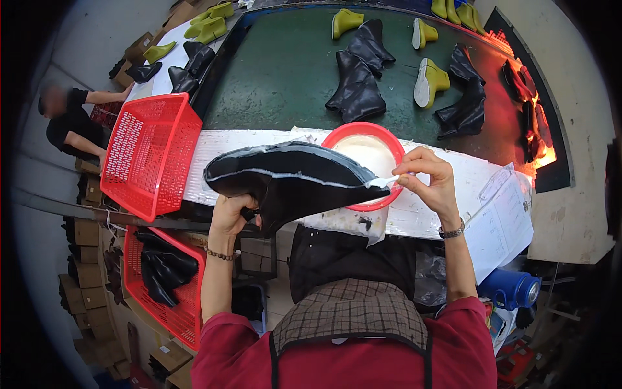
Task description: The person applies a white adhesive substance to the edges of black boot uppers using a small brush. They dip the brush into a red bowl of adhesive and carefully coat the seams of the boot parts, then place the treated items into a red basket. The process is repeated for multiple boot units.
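The black boot [291, 188] is held over the desk's [414, 222] six-o'clock edge, grasped by the left fingers [240, 202] at its eight o'clock; a white brush [385, 182] is pinched by the right fingers [421, 167] at three. Edge coating is judged underway; steady brush contact is required next.

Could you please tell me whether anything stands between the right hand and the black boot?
Only the white tool in the right hand, its tip at the toe of the black boot; nothing else visible.

There is one held boot [295, 194], one brush [383, 182], one red bowl [360, 128] and one blue flask [508, 289]
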Demonstrator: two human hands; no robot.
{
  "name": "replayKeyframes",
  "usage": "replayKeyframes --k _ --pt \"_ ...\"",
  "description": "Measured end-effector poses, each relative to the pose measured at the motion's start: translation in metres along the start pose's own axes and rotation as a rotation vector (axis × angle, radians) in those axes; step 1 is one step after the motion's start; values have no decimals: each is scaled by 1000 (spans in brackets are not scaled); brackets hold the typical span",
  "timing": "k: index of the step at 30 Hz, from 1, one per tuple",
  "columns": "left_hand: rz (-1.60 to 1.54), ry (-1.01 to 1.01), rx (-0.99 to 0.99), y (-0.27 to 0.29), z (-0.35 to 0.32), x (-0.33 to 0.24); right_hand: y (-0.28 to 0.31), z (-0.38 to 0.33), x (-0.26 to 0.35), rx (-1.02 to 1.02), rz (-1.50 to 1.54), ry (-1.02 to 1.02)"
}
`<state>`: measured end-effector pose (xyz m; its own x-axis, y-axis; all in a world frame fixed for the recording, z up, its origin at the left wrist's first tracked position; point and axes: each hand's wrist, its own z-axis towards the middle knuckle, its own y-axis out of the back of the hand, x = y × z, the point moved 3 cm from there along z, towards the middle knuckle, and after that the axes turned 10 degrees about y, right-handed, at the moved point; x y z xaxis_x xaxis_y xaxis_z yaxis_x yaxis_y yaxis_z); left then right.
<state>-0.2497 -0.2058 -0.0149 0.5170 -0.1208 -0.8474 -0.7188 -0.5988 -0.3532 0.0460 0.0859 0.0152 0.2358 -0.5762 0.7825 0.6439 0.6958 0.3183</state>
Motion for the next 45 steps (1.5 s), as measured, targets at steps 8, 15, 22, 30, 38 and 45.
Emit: replayKeyframes --k 8,15,22,30,38,45 --pt "-180 26 -171 -15 1 -12 29 -42 -76 -344 -178 -218" --pt "-502 92 -168 17 64 0 -6 -77 -101 -279 -403 -259" --pt "-779 103 -79 35 209 3 -17 -83 -114 -682 -72 -297" --pt "-731 117 -125 -13 408 -26 -15 -87 -111 -725 3 -417" --pt "178 -324 -547 41 426 -38 -23 -84 -116 -647 30 -460" --pt "365 -542 -214 -40 145 -14 -16 -98 -109 -704 -168 -457"
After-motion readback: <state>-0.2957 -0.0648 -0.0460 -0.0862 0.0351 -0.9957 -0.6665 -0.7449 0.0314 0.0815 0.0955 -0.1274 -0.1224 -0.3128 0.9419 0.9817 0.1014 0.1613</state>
